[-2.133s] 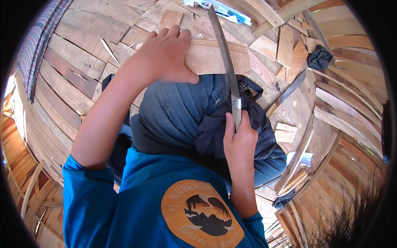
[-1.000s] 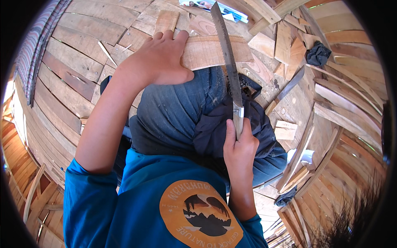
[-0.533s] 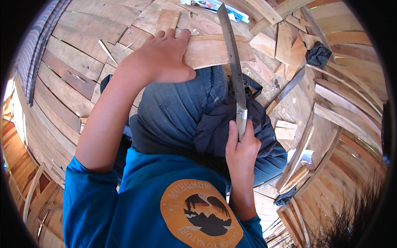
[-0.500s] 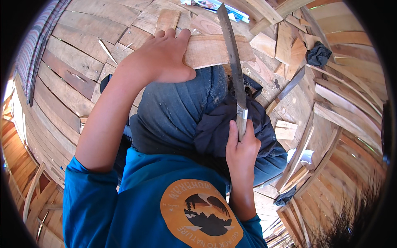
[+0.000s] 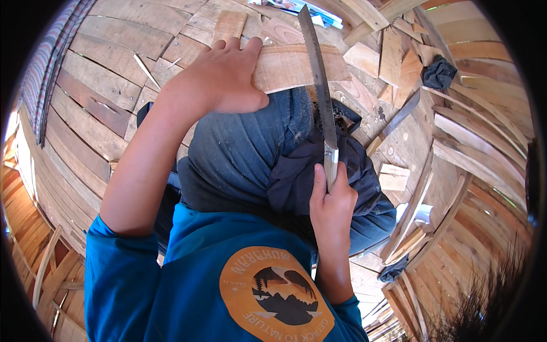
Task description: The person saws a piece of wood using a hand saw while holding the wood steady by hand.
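Note:
A short wooden board point(image 5: 285, 67) lies across my knee in blue jeans. My left hand point(image 5: 219, 77) presses on its left part, fingers spread toward the far edge and thumb at the near edge, holding it. My right hand point(image 5: 333, 194) is closed round the pale handle of a handsaw point(image 5: 320, 80). The long, dark, toothed blade points away from me and crosses the board toward its right end. From this angle I cannot tell how deep the teeth sit in the wood. A dark cloth point(image 5: 296, 165) is bunched on my lap below the blade.
A machete-like knife point(image 5: 396, 122) lies on the plank floor point(image 5: 105, 74) to the right. Several wood offcuts point(image 5: 393, 57) are at the far right, near a black crumpled bag point(image 5: 439, 73). Long curved slats point(image 5: 478, 162) stand along the right side. A striped cloth point(image 5: 51, 62) hangs at the left.
The saw and my right hand have shifted very slightly to the left. My left hand and the board stay in place.

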A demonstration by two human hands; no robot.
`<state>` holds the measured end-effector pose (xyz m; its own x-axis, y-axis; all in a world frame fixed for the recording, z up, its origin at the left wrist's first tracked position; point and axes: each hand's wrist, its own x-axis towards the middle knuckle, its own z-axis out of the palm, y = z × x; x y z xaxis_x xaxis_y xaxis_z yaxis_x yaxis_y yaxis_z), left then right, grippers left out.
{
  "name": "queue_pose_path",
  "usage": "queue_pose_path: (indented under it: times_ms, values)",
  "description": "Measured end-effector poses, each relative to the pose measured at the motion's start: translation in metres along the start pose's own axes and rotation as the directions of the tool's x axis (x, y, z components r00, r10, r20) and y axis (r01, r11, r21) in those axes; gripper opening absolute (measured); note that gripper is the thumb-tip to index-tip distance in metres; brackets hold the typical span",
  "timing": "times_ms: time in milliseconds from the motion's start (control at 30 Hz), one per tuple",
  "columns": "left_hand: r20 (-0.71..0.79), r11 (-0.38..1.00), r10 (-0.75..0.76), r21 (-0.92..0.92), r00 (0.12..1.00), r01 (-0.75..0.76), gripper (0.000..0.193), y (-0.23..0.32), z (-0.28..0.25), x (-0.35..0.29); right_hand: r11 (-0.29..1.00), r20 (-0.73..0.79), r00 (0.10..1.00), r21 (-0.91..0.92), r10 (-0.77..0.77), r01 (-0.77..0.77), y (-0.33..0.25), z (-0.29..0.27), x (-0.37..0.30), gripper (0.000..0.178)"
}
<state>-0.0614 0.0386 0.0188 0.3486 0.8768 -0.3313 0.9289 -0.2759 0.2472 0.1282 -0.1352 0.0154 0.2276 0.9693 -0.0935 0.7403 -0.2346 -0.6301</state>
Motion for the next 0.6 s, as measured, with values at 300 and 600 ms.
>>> queue_pose_path:
  times_ms: [300, 600]
  values:
    - [-0.08, 0.998, 0.04, 0.054, 0.996, -0.036, 0.08, -0.001, 0.01, -0.002, 0.997, 0.059, 0.996, -0.03, 0.073, -0.072, -0.002, -0.004, 0.013, 0.021]
    - [-0.177, 0.987, 0.115, 0.128, 0.978, -0.093, 0.081, -0.001, 0.019, -0.001, 0.996, 0.082, 0.994, -0.069, 0.068, -0.062, 0.001, -0.015, 0.01, 0.02]
